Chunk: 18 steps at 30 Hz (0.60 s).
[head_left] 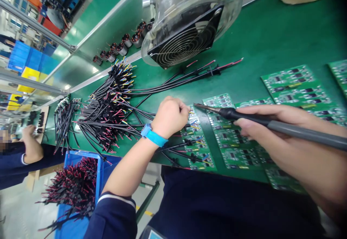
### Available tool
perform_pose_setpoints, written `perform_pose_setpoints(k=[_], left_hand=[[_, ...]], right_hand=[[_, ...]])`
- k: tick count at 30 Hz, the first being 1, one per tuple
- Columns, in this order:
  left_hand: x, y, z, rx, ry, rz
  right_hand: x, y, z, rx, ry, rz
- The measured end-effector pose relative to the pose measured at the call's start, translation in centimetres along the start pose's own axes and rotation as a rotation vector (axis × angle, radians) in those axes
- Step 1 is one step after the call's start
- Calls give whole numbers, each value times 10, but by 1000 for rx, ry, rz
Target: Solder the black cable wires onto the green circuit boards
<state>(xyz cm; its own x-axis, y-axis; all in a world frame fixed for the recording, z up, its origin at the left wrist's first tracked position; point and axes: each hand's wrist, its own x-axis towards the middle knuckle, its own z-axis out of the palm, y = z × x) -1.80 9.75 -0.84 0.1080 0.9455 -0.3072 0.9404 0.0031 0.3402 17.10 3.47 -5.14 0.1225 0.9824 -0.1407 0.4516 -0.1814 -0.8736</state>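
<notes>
My left hand [173, 114], with a blue wristband, is closed at the top end of a circuit board strip [200, 152]; its fingertips pinch something too small to make out, near a black cable. Several black cables with coloured wire ends lie across that strip. In my right hand [273, 123] is a soldering iron [233, 114], held like a pen, its tip pointing left just beside my left fingertips. Under and around my right hand lie more green circuit boards [295, 87]. A big pile of black cables [108, 109] rests left of my left hand.
A fan with a round wire guard [187, 49] stands beyond my hands. Copper-wound coils [121, 47] line a shelf behind the rail. A blue bin [99, 174] of red-tipped cables stands at lower left. Another person's hand [28, 132] is at far left.
</notes>
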Motion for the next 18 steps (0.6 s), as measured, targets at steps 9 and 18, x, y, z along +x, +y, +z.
perform_pose_setpoints(k=[9,18], left_hand=[[8,5,-15,47,-201,-82],[9,2,-15,141,-243,-28]], right_hand=[[5,13,15,-74,55,-140],[8,18,6,129,46,-287]])
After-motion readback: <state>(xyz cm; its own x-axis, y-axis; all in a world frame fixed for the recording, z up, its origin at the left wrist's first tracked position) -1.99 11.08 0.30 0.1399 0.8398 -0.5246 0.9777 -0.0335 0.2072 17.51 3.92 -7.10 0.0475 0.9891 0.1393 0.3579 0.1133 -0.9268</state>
